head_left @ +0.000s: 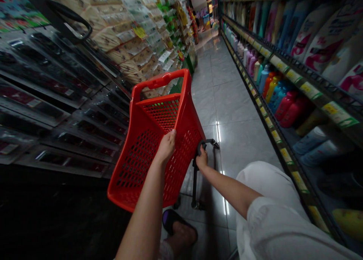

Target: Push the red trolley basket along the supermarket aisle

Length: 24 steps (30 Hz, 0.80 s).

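Observation:
A red plastic shopping cart basket [178,169] with perforated walls leans over in the middle of the view, tilted on its side. My left hand [167,146] is closed on the basket's red rim. To its right, my right hand [202,160] wraps round a dark rounded part [200,147] low on the cart, where the black frame [194,184] joins. Its fingers are partly hidden, and I cannot tell whether that part is a wheel. A dark looped handle [85,29] on a pole reaches out at the upper left.
Shelves of colourful bottles [273,88] line the right side. Packaged goods [119,37] are stacked on the left, above dark boxed items [70,135]. A tiled aisle floor [227,86] runs ahead. A foot in a dark slipper [172,220] stands below the basket.

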{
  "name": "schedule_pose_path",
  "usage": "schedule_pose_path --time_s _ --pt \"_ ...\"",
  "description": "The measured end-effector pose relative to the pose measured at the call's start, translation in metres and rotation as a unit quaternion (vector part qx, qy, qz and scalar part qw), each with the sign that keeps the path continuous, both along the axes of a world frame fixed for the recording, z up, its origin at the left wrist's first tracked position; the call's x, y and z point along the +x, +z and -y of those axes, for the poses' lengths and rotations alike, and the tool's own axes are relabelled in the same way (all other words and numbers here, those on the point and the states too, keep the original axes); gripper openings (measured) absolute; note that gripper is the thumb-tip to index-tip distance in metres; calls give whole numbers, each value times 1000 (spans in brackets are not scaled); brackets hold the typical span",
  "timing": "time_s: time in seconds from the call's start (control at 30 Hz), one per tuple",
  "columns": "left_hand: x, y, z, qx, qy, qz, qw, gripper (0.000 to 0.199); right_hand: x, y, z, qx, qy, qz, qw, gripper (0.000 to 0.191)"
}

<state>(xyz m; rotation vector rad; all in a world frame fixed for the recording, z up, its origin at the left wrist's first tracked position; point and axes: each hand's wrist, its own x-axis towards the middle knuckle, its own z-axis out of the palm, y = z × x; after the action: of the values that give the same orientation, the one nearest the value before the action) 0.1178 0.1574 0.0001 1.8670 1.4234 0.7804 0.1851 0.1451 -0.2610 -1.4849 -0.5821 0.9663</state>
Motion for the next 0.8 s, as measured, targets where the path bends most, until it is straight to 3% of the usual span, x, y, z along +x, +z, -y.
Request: schedule_pose_path --time_s 0.07,0.2,0.37,0.47,0.57,0.67,0.8 --pt "-1 0 -5 0 12 3 1000 52 -24 1 19 -17 14 -10 1000 80" --pt "-3 2 -16 1 32 16 999 49 -46 12 35 48 43 -18 998 71" --pt "-8 4 -19 -8 44 29 999 50 2 34 -5 5 -52 29 998 72" --pt "-11 3 -13 -8 51 20 998 51 21 39 -29 -20 -55 26 998 69" --pt "-13 2 -5 -8 37 12 999 53 16 45 -41 -30 -41 8 999 64" --pt "-13 3 1 -14 19 15 1000 56 5 67 -47 -3 -46 21 999 65" --pt "-10 4 1 -26 6 27 999 58 7 110 -49 136 -10 122 983 73"
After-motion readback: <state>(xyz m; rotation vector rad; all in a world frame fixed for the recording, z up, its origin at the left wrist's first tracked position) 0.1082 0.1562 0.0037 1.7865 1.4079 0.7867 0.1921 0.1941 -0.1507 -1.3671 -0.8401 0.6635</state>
